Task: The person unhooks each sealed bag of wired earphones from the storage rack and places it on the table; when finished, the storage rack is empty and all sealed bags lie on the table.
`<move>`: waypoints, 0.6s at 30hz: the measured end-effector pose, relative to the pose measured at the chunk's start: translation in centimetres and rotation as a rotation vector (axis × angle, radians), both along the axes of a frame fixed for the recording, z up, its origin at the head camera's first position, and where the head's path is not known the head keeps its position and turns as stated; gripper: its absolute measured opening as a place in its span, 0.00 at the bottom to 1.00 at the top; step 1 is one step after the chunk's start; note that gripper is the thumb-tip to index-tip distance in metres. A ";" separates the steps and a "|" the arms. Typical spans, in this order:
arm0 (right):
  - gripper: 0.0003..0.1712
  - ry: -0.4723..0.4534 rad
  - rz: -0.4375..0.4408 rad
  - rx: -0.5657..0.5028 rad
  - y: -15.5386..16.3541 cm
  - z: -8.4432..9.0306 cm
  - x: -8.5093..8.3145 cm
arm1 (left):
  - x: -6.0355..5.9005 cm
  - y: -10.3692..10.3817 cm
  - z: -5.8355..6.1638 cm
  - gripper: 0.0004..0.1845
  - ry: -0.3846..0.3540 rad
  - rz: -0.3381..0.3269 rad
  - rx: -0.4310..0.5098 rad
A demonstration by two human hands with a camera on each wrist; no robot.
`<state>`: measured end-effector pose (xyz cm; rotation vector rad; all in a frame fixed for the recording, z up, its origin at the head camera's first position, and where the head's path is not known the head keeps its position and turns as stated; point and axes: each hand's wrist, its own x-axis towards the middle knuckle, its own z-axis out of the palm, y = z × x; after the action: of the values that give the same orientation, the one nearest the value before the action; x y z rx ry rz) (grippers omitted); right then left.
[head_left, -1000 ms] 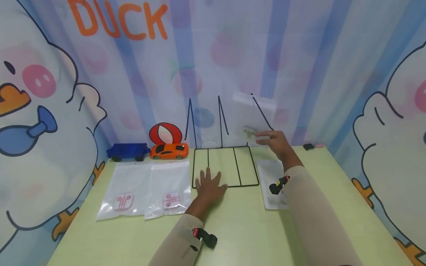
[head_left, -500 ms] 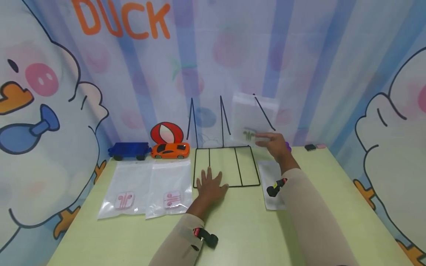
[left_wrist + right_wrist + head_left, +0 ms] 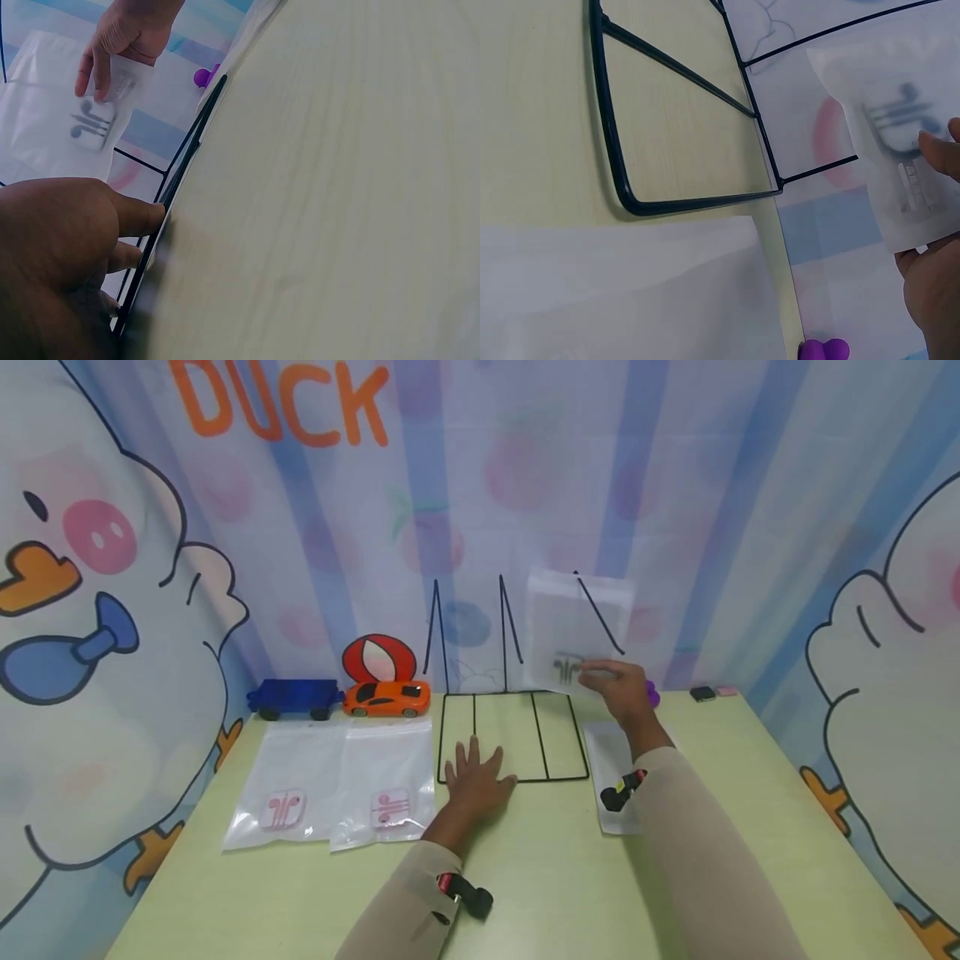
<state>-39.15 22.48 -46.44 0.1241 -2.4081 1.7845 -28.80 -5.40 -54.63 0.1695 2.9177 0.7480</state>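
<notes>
A black wire rack (image 3: 551,780) stands at the back of the table, with slanting arms at its top. My left hand (image 3: 477,785) lies with fingers spread over the front bar of its base; in the left wrist view the fingertips (image 3: 154,217) are right at the wire. At the rack's right end, a frosted zip bag (image 3: 551,618) hangs upright behind the slanting arm (image 3: 600,610) and covers the upright. Dark earphones in a case (image 3: 567,667) show through its lower part. My right hand (image 3: 624,693) pinches the bag's lower right edge, thumb in front (image 3: 939,154).
Two zip bags (image 3: 300,756) with pink earphones lie left of the rack. Behind them stand a blue toy wagon (image 3: 294,697) and an orange toy car (image 3: 386,699). Another bag (image 3: 609,752) lies under my right forearm. A purple object (image 3: 653,694) and small blocks (image 3: 702,693) sit back right.
My right hand keeps its pinch on the bag, which has turned to face forward so the earphones show more clearly. The left hand stays in place; the head view shifts slightly.
</notes>
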 end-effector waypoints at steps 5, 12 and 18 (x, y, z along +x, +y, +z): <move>0.21 0.013 -0.014 0.003 0.0 0.0 0.4 | 0.1 0.1 0.0 0.36 -0.005 0.007 0.009; 0.21 0.011 -0.027 0.005 0.8 -0.1 1.4 | 0.2 0.3 -0.1 0.36 -0.013 0.006 0.002; 0.22 0.026 -0.034 0.000 1.3 -0.1 2.4 | 0.2 0.2 0.0 0.36 -0.012 0.006 0.008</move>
<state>-36.71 23.75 -46.57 0.1047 -2.3779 1.7568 -28.59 -5.16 -54.61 0.1557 2.9056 0.7587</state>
